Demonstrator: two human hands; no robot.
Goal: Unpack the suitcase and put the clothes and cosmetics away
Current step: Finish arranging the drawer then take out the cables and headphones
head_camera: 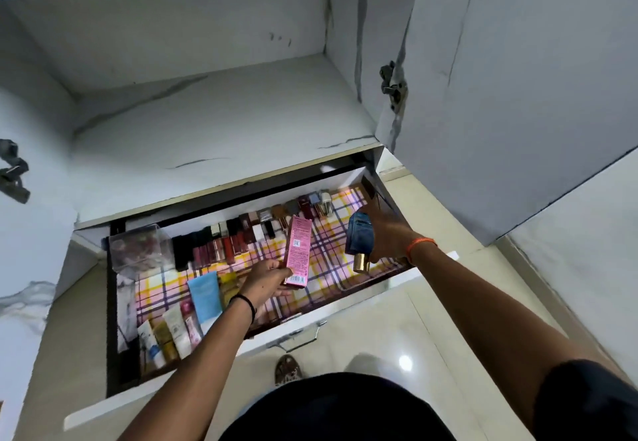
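Over the open white drawer (293, 332) lined with pink-and-yellow plaid paper, the left hand (264, 276) pinches a tall pink cardboard box (298, 251) by its lower end. The right hand (383, 233) grips a blue glass bottle with a gold cap (357, 240), tilted cap-down above the drawer's right side. Lipsticks (241, 233) line the back edge.

Left hand (267, 276) holds pink box (297, 251) over open drawer (297, 332).
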